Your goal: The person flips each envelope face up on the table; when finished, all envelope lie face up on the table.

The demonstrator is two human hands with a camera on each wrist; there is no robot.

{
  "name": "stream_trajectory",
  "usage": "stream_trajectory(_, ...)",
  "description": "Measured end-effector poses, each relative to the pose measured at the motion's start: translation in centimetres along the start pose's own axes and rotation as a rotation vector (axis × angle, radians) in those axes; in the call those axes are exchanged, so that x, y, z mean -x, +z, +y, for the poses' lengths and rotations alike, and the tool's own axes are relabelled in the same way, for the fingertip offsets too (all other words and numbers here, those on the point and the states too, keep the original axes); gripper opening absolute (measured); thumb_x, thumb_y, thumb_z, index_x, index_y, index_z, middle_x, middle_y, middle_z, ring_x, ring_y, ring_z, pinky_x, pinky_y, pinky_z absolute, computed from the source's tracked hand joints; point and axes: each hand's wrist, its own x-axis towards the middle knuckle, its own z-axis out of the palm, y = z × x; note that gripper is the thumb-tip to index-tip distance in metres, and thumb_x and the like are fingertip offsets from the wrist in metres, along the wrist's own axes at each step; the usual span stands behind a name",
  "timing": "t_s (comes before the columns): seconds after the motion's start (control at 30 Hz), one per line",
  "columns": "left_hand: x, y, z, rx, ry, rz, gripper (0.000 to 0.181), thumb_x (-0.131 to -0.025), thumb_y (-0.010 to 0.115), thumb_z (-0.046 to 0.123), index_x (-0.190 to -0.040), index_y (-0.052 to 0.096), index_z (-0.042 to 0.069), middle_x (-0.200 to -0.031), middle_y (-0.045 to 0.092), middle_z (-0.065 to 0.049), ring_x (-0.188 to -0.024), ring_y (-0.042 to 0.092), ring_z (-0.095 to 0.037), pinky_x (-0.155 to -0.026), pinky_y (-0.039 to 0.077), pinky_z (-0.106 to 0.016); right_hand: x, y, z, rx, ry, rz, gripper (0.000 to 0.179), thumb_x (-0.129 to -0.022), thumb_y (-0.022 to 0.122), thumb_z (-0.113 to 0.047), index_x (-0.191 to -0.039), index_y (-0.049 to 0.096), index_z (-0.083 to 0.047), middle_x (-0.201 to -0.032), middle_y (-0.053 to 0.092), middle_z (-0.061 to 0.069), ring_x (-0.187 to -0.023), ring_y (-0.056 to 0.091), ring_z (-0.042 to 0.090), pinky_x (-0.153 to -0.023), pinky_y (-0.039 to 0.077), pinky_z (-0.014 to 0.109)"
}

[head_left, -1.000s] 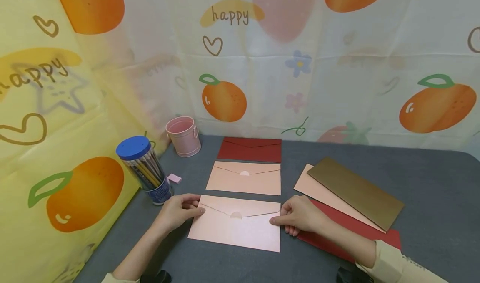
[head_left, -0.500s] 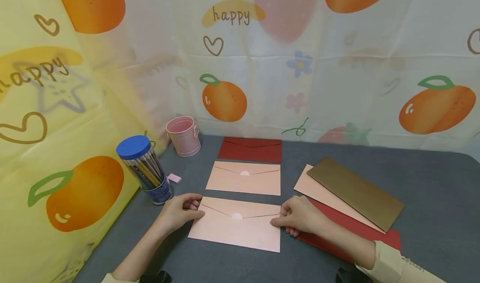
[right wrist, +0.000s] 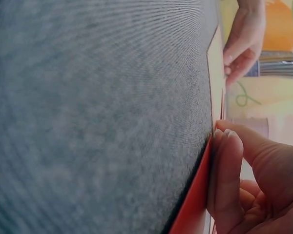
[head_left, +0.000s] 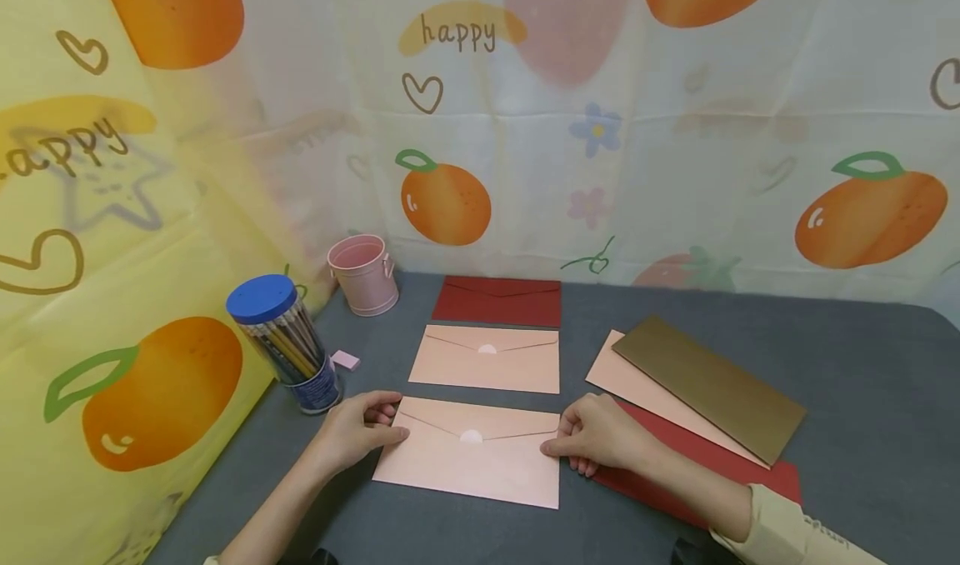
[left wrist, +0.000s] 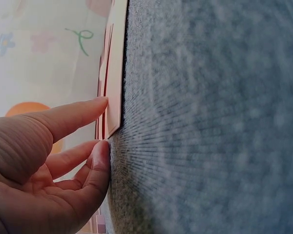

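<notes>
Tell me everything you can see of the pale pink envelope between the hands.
The envelope is pale pink, rectangular and papery-looking. Its pointed flap lies closed along the far side, with a whitish half-round seal at the tip. It lies apparently flat on the grey table, nearest in a column of three. The left hand touches its left edge near the far corner; the right hand, its right edge.

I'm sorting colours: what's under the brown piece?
Beneath the brown piece shows a pink one, and under that a red one. What they fully cover can't be seen.
</notes>
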Motion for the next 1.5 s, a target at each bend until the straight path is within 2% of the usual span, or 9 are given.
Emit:
stream_trajectory(0.2, 0.2, 0.1, 0.4, -0.035, 0.043, 0.018, 0.049, -0.074, 0.085, 0.013, -0.119, 0.067, 0.004, -0.092, 0.060, -0.001, -0.082, 0.057, -0.014, -0.071, 0.049, -0.028, 0.5, -0.4, 0.0, -0.026, 0.003, -0.012, 0.023, -0.081, 0.079, -0.022, -0.068, 0.065, -0.010, -0.052, 0.060, -0.002, -0.043, 0.060, 0.012, -0.046, 0.054, 0.030)
stream_trajectory(0.33, 0.3, 0.3, 0.8, -0.059, 0.124, 0.061, 0.047, -0.075, 0.084, 0.012, -0.119, 0.068, 0.005, -0.098, 0.061, -0.003, -0.084, 0.058, -0.014, -0.073, 0.052, -0.027, 1.0, -1.4, -0.1, -0.026, -0.009, -0.004, 0.021, -0.083, 0.078, -0.026, -0.075, 0.067, -0.010, -0.056, 0.062, -0.001, -0.046, 0.062, 0.015, -0.048, 0.054, 0.030)
stream_trajectory(0.47, 0.3, 0.8, 1.5, -0.006, 0.219, 0.060, 0.044, -0.078, 0.083, 0.014, -0.118, 0.069, 0.007, -0.103, 0.064, -0.004, -0.090, 0.061, -0.017, -0.077, 0.055, -0.030, 1.6, -2.7, 0.1, -0.034, -0.019, 0.035, 0.019, -0.085, 0.076, -0.027, -0.083, 0.067, -0.010, -0.064, 0.065, 0.000, -0.054, 0.065, 0.017, -0.052, 0.055, 0.030)
stream_trajectory(0.67, -0.1, 2.2, 3.0, 0.176, 0.330, -0.084, 0.042, -0.083, 0.079, 0.019, -0.121, 0.067, 0.006, -0.114, 0.067, -0.009, -0.103, 0.063, -0.025, -0.086, 0.054, -0.035, 2.7, -4.5, 1.3, -0.126, -0.009, 0.086, 0.022, -0.085, 0.077, -0.024, -0.094, 0.067, -0.008, -0.081, 0.068, 0.006, -0.068, 0.068, 0.021, -0.062, 0.057, 0.032)
stream_trajectory(0.87, -1.2, 4.2, 5.6, 0.279, 0.348, -0.212, 0.039, -0.085, 0.077, 0.019, -0.121, 0.067, 0.008, -0.119, 0.067, -0.008, -0.109, 0.062, -0.022, -0.092, 0.051, -0.037, 4.4, -6.3, 2.5, 0.029, -0.036, 0.202, 0.026, -0.086, 0.075, -0.033, -0.104, 0.068, -0.015, -0.093, 0.069, -0.005, -0.085, 0.065, 0.010, -0.076, 0.054, 0.027)
stream_trajectory(1.07, -2.5, 6.2, 8.9, 0.251, 0.482, -0.322, 0.039, -0.088, 0.074, 0.017, -0.124, 0.065, 0.005, -0.120, 0.066, -0.008, -0.110, 0.062, -0.019, -0.095, 0.049, -0.038, 6.5, -8.1, 3.9, 0.049, 0.011, 0.297, 0.038, -0.089, 0.072, -0.038, -0.119, 0.064, -0.017, -0.120, 0.063, 0.000, -0.103, 0.065, 0.018, -0.084, 0.054, 0.033)
stream_trajectory(1.27, -4.9, 8.3, 11.6, 0.240, 0.579, -0.404, 0.041, -0.089, 0.072, 0.015, -0.128, 0.062, 0.004, -0.125, 0.064, -0.010, -0.114, 0.059, -0.017, -0.095, 0.049, -0.031, 8.0, -9.8, 5.7, 0.208, -0.029, 0.381, 0.049, -0.088, 0.072, -0.040, -0.129, 0.059, -0.016, -0.127, 0.060, 0.003, -0.113, 0.060, 0.031, -0.091, 0.050, 0.047)
stream_trajectory(1.4, -6.6, 9.8, 13.2, 0.203, 0.608, -0.441, 0.044, -0.091, 0.071, 0.019, -0.131, 0.060, 0.005, -0.129, 0.062, -0.008, -0.116, 0.057, -0.013, -0.097, 0.046, -0.029, 9.1, -11.2, 6.9, 0.298, -0.004, 0.383, 0.061, -0.087, 0.072, -0.045, -0.136, 0.053, -0.014, -0.133, 0.054, 0.009, -0.118, 0.054, 0.041, -0.089, 0.045, 0.059)
stream_trajectory(1.5, -7.8, 11.1, 14.3, 0.146, 0.636, -0.446, 0.047, -0.092, 0.070, 0.023, -0.134, 0.057, 0.007, -0.132, 0.060, -0.007, -0.119, 0.055, -0.012, -0.101, 0.044, -0.030, 9.9, -12.0, 7.8, 0.363, 0.011, 0.355, 0.070, -0.085, 0.072, -0.049, -0.141, 0.048, -0.014, -0.138, 0.049, 0.011, -0.124, 0.048, 0.041, -0.088, 0.042, 0.062)
